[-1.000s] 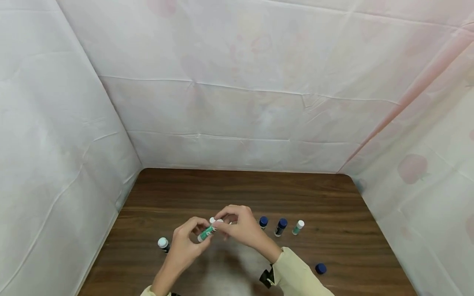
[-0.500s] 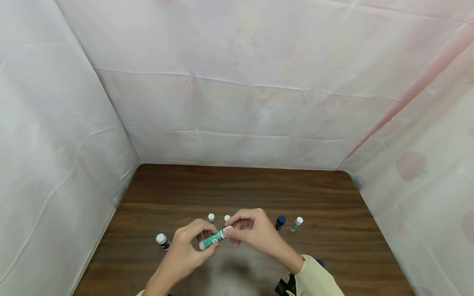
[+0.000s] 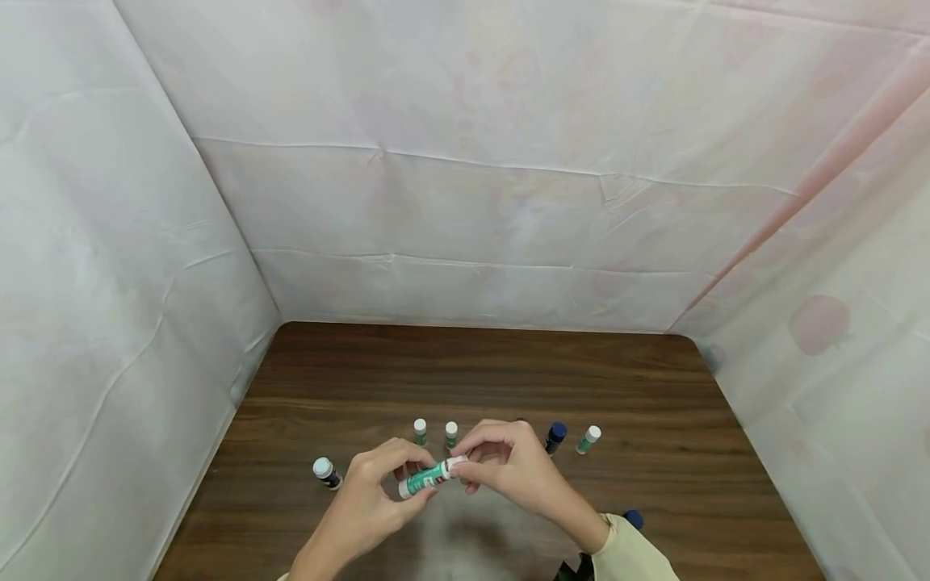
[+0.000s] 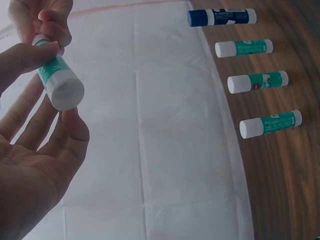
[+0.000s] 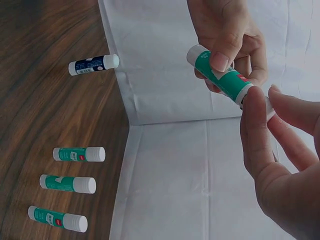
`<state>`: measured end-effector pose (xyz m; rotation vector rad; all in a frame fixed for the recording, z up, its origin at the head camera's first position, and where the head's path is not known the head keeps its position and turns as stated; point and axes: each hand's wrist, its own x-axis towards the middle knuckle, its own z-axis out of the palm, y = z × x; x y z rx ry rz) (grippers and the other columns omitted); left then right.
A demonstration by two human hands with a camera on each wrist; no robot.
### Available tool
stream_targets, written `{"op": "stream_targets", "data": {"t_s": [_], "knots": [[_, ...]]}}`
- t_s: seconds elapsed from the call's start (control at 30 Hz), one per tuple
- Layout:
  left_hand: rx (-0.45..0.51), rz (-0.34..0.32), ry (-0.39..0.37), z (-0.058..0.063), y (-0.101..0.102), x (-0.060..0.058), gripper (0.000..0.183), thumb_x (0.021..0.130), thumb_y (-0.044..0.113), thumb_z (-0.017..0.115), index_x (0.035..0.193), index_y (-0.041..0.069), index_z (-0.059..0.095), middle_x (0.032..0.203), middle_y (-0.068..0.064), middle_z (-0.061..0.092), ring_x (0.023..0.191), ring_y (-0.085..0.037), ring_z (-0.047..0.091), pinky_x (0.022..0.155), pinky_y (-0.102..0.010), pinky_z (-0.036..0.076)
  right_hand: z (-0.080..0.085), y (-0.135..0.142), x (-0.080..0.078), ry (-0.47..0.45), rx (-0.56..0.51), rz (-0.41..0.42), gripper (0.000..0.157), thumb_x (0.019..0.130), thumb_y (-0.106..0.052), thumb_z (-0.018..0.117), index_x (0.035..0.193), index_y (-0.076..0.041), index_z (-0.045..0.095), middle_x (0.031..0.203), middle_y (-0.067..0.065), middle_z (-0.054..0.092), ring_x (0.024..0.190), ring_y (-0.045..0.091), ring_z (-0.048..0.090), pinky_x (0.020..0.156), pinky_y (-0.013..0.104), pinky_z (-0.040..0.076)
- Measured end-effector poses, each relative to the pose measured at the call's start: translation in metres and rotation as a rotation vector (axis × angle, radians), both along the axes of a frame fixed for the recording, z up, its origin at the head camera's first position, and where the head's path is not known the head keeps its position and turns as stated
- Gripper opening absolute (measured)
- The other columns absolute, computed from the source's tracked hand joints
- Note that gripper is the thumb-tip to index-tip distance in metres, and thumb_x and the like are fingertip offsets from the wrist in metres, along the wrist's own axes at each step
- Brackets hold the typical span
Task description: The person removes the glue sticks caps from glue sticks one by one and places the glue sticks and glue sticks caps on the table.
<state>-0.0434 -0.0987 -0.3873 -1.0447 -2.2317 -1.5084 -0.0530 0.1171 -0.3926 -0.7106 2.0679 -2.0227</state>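
A green glue stick (image 3: 425,479) with white ends is held at a slant above the table, between both hands. My left hand (image 3: 376,484) grips its green barrel with thumb and fingers; the white base (image 4: 67,92) faces the camera in the left wrist view. My right hand (image 3: 516,472) pinches the white cap at the other end, thumb opposite fingers. That cap is mostly covered by the fingertips in the right wrist view. Behind the hands, two more green glue sticks stand upright, one (image 3: 420,432) to the left of the other (image 3: 451,436).
A navy glue stick with a white cap (image 3: 327,473) stands left of the hands. To the right are a blue-capped glue stick (image 3: 555,436) and a green one (image 3: 588,440). A blue cap (image 3: 634,519) lies by the right sleeve. Fabric walls (image 3: 465,210) border the wooden table (image 3: 479,371).
Both hands have moved slightly right and nearer with the glue stick, which is held flatter. The two green glue sticks behind them now show. The right hand stays at the cap end.
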Motion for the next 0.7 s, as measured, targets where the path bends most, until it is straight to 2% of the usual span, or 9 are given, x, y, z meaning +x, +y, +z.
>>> {"op": "stream_targets", "data": {"t_s": [0.17,0.3,0.4,0.57,0.7], "knots": [[-0.013,0.004,-0.002,-0.018,-0.003,-0.005,0.035,0.066,-0.007,0.081,0.091,0.012,0.064,0.081,0.003,0.061,0.066,-0.010,0.053,0.054,-0.023,0.048,-0.002,0.001,0.001,0.022,-0.028,0.012,0.012,0.084,-0.004,0.070,0.095,0.001,0.069,0.086,0.017,0.062,0.063,0.022,0.065,0.054,0.040,0.057],[-0.042,0.014,-0.046,-0.029,-0.006,-0.007,0.035,0.070,0.000,0.081,0.094,0.020,0.065,0.083,0.010,0.061,0.068,-0.006,0.054,0.056,-0.020,0.048,-0.003,0.001,0.002,0.035,-0.048,0.017,0.012,0.083,-0.001,0.070,0.095,0.001,0.069,0.086,0.018,0.061,0.064,0.022,0.065,0.053,0.040,0.056],[-0.050,0.006,-0.062,-0.030,-0.008,-0.007,0.034,0.072,0.002,0.080,0.095,0.022,0.065,0.084,0.012,0.061,0.070,-0.004,0.054,0.057,-0.019,0.049,-0.003,0.001,0.002,0.037,-0.061,0.019,0.012,0.083,0.000,0.070,0.095,0.002,0.069,0.086,0.018,0.061,0.065,0.022,0.064,0.053,0.040,0.056],[-0.044,-0.018,-0.046,-0.028,-0.009,-0.007,0.032,0.073,0.002,0.079,0.096,0.019,0.064,0.085,0.010,0.061,0.071,-0.005,0.053,0.057,-0.020,0.049,-0.002,0.002,0.003,0.023,-0.073,0.023,0.012,0.082,-0.001,0.071,0.094,0.003,0.069,0.088,0.017,0.061,0.067,0.021,0.064,0.053,0.040,0.057],[-0.047,-0.016,-0.043,-0.027,-0.010,-0.006,0.030,0.074,0.003,0.078,0.096,0.019,0.065,0.086,0.010,0.062,0.071,-0.005,0.054,0.058,-0.020,0.050,-0.001,0.002,0.003,0.075,-0.097,0.036,0.013,0.082,0.002,0.070,0.094,0.005,0.068,0.088,0.020,0.061,0.067,0.026,0.064,0.053,0.039,0.057]]}}
